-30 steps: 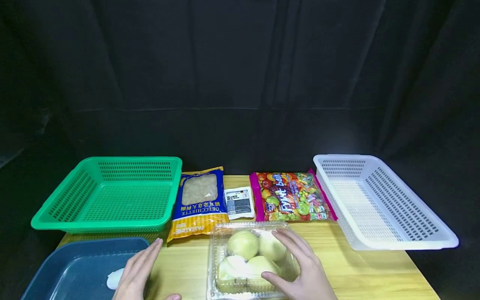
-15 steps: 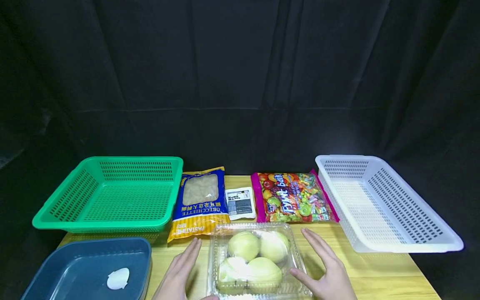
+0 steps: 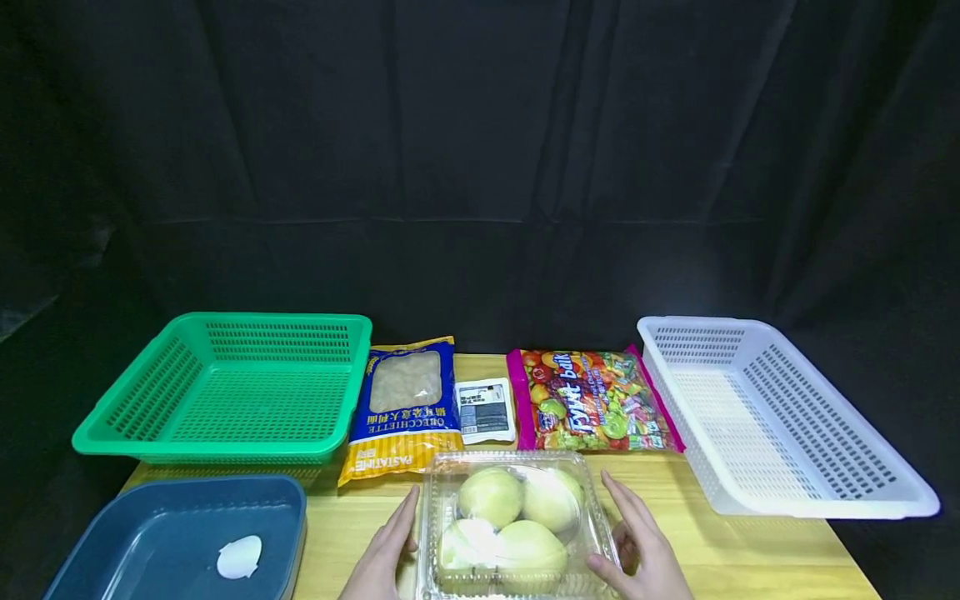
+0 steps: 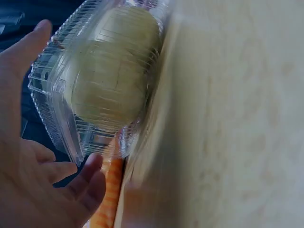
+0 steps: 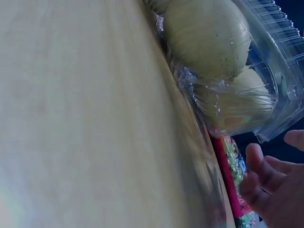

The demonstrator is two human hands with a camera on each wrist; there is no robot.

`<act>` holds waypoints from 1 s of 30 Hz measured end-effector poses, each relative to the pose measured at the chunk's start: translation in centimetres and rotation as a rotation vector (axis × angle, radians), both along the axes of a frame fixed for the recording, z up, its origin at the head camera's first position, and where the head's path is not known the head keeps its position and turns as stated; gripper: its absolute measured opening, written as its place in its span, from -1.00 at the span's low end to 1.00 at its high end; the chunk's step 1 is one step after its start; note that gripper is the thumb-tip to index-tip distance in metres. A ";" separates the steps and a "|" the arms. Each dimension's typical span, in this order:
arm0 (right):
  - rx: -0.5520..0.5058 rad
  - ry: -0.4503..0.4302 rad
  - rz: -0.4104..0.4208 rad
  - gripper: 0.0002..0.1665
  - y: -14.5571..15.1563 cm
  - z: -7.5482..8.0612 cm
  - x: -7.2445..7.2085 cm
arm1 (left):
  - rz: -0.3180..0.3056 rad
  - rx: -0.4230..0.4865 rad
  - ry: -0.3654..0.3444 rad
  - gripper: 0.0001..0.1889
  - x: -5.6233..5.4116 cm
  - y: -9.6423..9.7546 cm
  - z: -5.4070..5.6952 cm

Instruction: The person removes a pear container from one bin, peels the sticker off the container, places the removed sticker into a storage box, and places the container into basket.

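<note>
Clamshell [image 3: 517, 457] of clear, crimp-edged plastic: sat on the grained wooden table [image 3: 720, 554], packed with four smooth, rounded yellow-green fruits [image 3: 491, 497]. Left hand [image 3: 384, 554]: was parted wide from thumb to loosely bent fingers, close beside the ribbed plastic, gripping nothing. Right hand [image 3: 648, 554]: was similarly parted at the opposite side, likewise gripless. Was impossible to tell contact from near miss.

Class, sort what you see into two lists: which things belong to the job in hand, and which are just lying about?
Job in hand, judging by the hands' position: left hand, right hand, clear box, pale fruit inside.

Seemingly lying about: green basket, white basket, blue basin, white object, pasta bag, small packet, sweets bag.
</note>
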State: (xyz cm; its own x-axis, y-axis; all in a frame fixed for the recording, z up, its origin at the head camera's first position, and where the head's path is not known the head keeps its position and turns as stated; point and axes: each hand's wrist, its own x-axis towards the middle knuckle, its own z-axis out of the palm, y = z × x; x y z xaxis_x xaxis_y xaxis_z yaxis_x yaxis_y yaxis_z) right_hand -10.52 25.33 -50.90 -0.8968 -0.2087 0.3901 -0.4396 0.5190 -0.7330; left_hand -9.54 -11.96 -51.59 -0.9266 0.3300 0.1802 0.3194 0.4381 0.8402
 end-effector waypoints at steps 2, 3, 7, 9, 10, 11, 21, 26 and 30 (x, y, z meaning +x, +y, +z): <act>-0.027 -0.019 0.065 0.04 0.1 -0.4 -0.1 | -0.028 0.072 -0.024 0.39 -0.1 0.0 -0.5; -0.030 -0.019 0.094 0.03 0.1 -0.6 -0.2 | -0.038 0.100 -0.038 0.39 -0.1 0.1 -0.7; 0.006 -0.002 0.150 0.21 0.0 -1.1 -0.3 | -0.053 0.139 -0.089 0.39 0.1 0.4 -1.3; 0.034 0.012 0.150 0.33 -0.1 -1.2 -0.3 | -0.063 0.142 -0.065 0.38 0.1 0.5 -1.8; 0.046 0.013 0.148 0.38 -0.1 -1.2 -0.3 | -0.072 0.143 -0.035 0.37 0.2 0.5 -2.0; 0.060 0.015 0.141 0.41 -0.1 -1.1 -0.2 | -0.080 0.146 -0.001 0.37 0.2 0.5 -2.3; 0.084 0.008 0.120 0.48 0.2 -0.9 0.0 | -0.030 -0.012 -0.007 0.49 -0.2 0.6 -2.7; 0.106 -0.020 0.111 0.52 0.3 -0.6 0.1 | -0.037 -0.006 -0.084 0.47 0.1 0.8 -1.3; 0.129 -0.063 0.084 0.50 0.2 -0.4 0.2 | -0.044 -0.004 -0.103 0.47 0.1 1.0 -0.7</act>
State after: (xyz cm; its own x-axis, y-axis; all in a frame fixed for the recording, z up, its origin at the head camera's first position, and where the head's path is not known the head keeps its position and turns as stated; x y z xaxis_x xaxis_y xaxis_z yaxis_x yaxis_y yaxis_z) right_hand -10.37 25.57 -51.29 -0.8960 -0.3287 0.2984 -0.4405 0.5742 -0.6901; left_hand -9.47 -11.00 -52.31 -0.9248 0.3712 0.0832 0.2503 0.4291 0.8679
